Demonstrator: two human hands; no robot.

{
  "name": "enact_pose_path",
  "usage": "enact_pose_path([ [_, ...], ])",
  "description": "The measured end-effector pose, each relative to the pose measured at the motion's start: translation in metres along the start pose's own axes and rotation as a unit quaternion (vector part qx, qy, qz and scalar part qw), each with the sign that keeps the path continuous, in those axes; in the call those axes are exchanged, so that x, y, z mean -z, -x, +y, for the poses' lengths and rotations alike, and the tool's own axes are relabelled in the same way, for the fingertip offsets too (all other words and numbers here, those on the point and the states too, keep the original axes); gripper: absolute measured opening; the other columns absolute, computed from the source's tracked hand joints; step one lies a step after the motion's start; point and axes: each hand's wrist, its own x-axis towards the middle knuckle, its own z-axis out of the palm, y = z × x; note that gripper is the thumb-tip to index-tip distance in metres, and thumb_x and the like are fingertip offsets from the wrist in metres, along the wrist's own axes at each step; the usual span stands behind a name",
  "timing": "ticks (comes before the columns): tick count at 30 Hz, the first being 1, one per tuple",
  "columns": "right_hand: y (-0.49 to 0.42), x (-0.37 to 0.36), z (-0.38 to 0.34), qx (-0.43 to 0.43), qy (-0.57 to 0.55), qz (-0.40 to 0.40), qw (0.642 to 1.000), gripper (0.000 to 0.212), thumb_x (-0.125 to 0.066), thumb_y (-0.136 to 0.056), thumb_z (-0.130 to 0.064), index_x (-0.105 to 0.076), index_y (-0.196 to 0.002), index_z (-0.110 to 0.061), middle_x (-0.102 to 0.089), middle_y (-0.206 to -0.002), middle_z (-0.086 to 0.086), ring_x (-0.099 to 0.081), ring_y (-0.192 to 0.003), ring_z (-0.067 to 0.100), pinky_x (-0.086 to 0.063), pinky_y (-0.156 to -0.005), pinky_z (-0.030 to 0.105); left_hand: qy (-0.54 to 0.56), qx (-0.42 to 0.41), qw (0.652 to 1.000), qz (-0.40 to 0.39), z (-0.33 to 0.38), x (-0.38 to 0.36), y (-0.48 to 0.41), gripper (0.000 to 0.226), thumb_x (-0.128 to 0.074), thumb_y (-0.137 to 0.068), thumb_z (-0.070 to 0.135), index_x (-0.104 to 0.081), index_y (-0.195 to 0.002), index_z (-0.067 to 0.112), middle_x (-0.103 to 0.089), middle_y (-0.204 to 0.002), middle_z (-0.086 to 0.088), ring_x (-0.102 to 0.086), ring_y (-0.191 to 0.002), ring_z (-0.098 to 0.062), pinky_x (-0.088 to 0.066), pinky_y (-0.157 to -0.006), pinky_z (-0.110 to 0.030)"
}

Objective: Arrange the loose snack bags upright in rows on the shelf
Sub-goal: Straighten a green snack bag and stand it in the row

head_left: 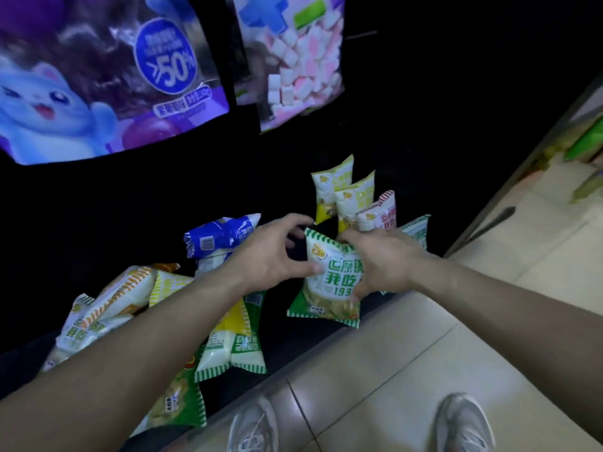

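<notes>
A green-and-white snack bag [328,282] stands upright near the front edge of the dark low shelf [248,197]. My right hand [381,259] grips its right side. My left hand [272,252] touches its left edge with the thumb, fingers spread. Behind it stand two yellow bags [331,187], a red-striped bag [380,212] and another green bag [416,228] in a row. To the left, a loose pile of bags [225,337] lies flat, including orange-striped ones [120,295] and a blue bag [222,234].
A large purple cartoon bag [104,73] and a marshmallow bag [300,60] hang above the shelf. Pale floor tiles [408,363] run along the shelf front, with my two white shoes [463,422] on them. Another shelf of goods [584,145] stands at the far right.
</notes>
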Motion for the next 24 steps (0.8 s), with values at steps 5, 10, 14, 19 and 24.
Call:
enact_pose_path([
  [5, 0.005, -0.013, 0.004, 0.032, 0.015, 0.034, 0.999, 0.101, -0.088, -0.055, -0.057, -0.034, -0.136, -0.034, -0.063, -0.113, -0.006, -0.062, -0.100, 0.022, -0.054, -0.076, 0.040, -0.077, -0.011, 0.997, -0.022, 0.013, -0.014, -0.012, 0.053, -0.088, -0.063, 0.044, -0.048, -0.097, 0.040, -0.065, -0.090, 0.012, -0.064, -0.075, -0.004, -0.057, -0.064, -0.036],
  [10, -0.009, -0.025, 0.019, 0.018, -0.019, 0.085, 0.996, 0.104, -0.086, -0.065, -0.051, -0.027, -0.148, -0.029, -0.051, -0.139, -0.001, -0.051, -0.124, 0.024, -0.049, -0.095, 0.042, -0.134, 0.014, 0.991, -0.014, 0.001, -0.023, -0.035, 0.059, -0.082, -0.070, 0.052, -0.054, -0.121, 0.040, -0.062, -0.110, 0.005, -0.061, -0.073, -0.004, -0.045, -0.057, -0.021],
  [14, -0.028, -0.039, 0.036, -0.062, -0.158, 0.132, 0.977, 0.094, -0.077, -0.082, -0.038, -0.017, -0.153, -0.019, -0.040, -0.145, 0.012, -0.043, -0.131, 0.034, -0.044, -0.099, 0.043, -0.134, 0.064, 0.987, 0.067, -0.026, -0.021, -0.062, 0.061, -0.081, -0.073, 0.049, -0.059, -0.125, 0.027, -0.060, -0.121, -0.003, -0.051, -0.089, -0.010, -0.042, -0.068, -0.027],
  [19, -0.050, -0.055, 0.054, -0.116, -0.154, 0.074, 0.978, 0.081, -0.068, -0.086, -0.046, -0.025, -0.150, -0.020, -0.044, -0.138, 0.010, -0.046, -0.126, 0.033, -0.048, -0.091, 0.044, -0.117, 0.118, 0.975, 0.147, -0.062, -0.017, -0.107, 0.057, -0.079, -0.077, 0.045, -0.057, -0.124, 0.022, -0.061, -0.114, -0.008, -0.050, -0.083, -0.015, -0.045, -0.066, -0.033],
  [24, -0.056, -0.081, 0.054, -0.122, -0.150, 0.026, 0.981, 0.070, -0.065, -0.085, -0.048, -0.035, -0.141, -0.020, -0.047, -0.135, 0.008, -0.050, -0.122, 0.032, -0.049, -0.093, 0.044, -0.083, 0.160, 0.966, 0.186, -0.093, -0.026, -0.151, 0.056, -0.077, -0.081, 0.041, -0.054, -0.128, 0.020, -0.061, -0.113, -0.012, -0.054, -0.084, -0.023, -0.044, -0.068, -0.034],
])
